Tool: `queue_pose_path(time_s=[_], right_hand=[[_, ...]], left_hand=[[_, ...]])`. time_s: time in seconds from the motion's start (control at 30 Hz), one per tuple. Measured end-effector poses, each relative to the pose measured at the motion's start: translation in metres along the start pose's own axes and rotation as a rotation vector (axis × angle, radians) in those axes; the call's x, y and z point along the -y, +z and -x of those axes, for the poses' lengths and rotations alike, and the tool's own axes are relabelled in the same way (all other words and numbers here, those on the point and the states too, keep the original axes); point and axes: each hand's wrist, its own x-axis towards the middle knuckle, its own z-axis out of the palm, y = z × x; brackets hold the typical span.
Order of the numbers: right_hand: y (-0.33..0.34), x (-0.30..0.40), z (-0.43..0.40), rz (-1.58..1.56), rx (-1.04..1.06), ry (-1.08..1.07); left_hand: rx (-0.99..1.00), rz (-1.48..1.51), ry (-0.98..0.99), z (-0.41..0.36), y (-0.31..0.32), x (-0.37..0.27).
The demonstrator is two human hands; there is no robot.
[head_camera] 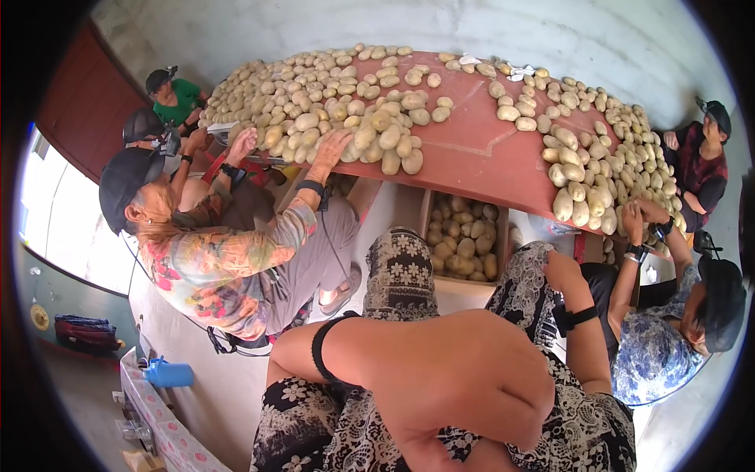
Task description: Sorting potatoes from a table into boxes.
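My left hand [472, 377] is bent across my lap, very close to the camera, with a black band at the wrist. Its fingers curl downward and are partly out of sight; nothing held shows. On my right knee, in black-and-white patterned trousers [401, 265], rests my right hand [561, 272]. That hand's fingers are folded in, and it wears a black wristband. Between my knees and the table stands a crate [466, 286] filled with potatoes [463, 239]. Beyond it, a red tabletop [466, 127] carries potatoes heaped to the left [307, 121] and right [596, 171].
At left, a person in a floral shirt [224, 259] touches potatoes; others sit farther back. To my right, a person in a blue-and-white top [657, 357] handles potatoes. White gloves [522, 72] lie along the far edge. A blue jug [170, 373] stands lower left.
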Motion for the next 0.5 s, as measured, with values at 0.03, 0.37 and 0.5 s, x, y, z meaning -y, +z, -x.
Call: queue_pose_path(time_s=[0.03, 0.37, 0.5], right_hand=[[0.000, -0.001, 0.000, -0.010, -0.006, 0.008], [0.003, -0.007, 0.002, -0.008, -0.025, -0.003], [0.002, -0.010, 0.000, 0.010, 0.005, -0.013]], left_hand=[[0.017, -0.021, -0.029, 0.003, -0.002, 0.002], [-0.762, -0.203, -1.046, 0.234, -0.024, 0.092], [-0.511, -0.173, -1.639, 0.386, 0.038, 0.094]])
